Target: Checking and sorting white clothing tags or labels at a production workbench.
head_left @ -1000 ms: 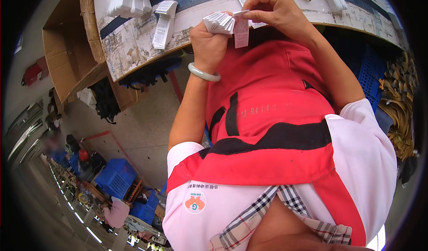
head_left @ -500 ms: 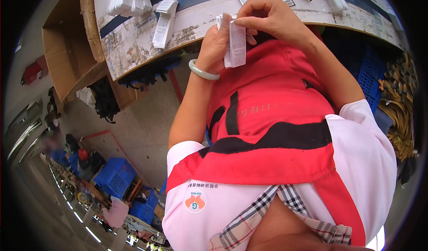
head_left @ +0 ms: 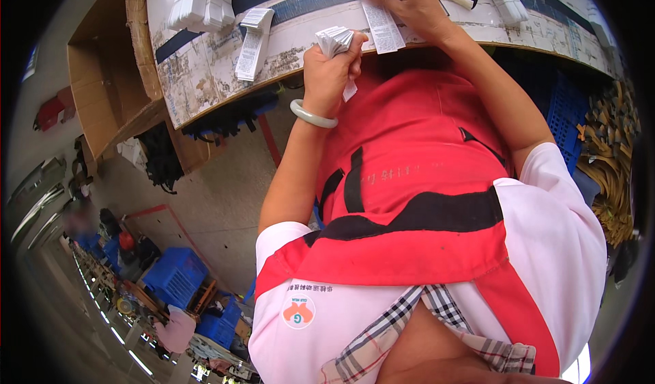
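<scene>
Nearest to us, at six o'clock, our own chest fills the lower view: a red apron (head_left: pixel 416 179) over a white shirt with a checked collar.

Above it, near twelve o'clock, our left hand (head_left: pixel 331 66) is closed around a stack of white paper tags (head_left: pixel 334 39), their edges fanned out above the fist. A pale green bangle (head_left: pixel 312 114) sits on that wrist.

Just to the right, toward one o'clock, our right hand (head_left: pixel 409 2) pinches a single long printed tag (head_left: pixel 382 25) between thumb and fingertips; the strip hangs down over the bench (head_left: pixel 198 77) edge, close to the stack but apart from it.

Farther out on the worn bench, at eleven o'clock, lies another long tag (head_left: pixel 251 43), and beyond it a heap of white tags (head_left: pixel 201 2). An open cardboard box (head_left: pixel 102 90) stands at ten o'clock beside the bench.

Far off at seven o'clock, blue crates (head_left: pixel 174 275) stand on the workshop floor.
</scene>
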### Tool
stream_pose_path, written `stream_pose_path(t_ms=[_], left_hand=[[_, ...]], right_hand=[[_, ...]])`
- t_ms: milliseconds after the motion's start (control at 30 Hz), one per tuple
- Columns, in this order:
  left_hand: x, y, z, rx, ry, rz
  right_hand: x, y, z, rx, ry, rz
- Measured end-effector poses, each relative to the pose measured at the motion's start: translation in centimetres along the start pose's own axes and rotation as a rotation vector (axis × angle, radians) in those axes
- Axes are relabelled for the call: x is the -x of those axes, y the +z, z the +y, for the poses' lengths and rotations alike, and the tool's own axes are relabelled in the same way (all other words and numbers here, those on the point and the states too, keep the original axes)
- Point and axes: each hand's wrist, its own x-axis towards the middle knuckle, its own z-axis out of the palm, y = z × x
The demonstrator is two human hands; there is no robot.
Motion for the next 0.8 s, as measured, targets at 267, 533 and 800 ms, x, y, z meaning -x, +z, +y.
stream_pose_path(t_ms=[267,533,800], left_hand=[[-0.6,-0.3,0.5,-0.314,0.551,0.158],[0.0,-0.6,0.1,-0.216,0.443,0.113],[0.3,-0.5,1.2,0.097,-0.04,-0.053]], right_hand=[[1.4,-2.2,-5.8,-0.396,0.14,-0.164],[2.1,-1.9,-4.6,-0.517,0.316,-0.399],[1.8,-3.3,-5.0,-0.739,0.493,-0.632]])
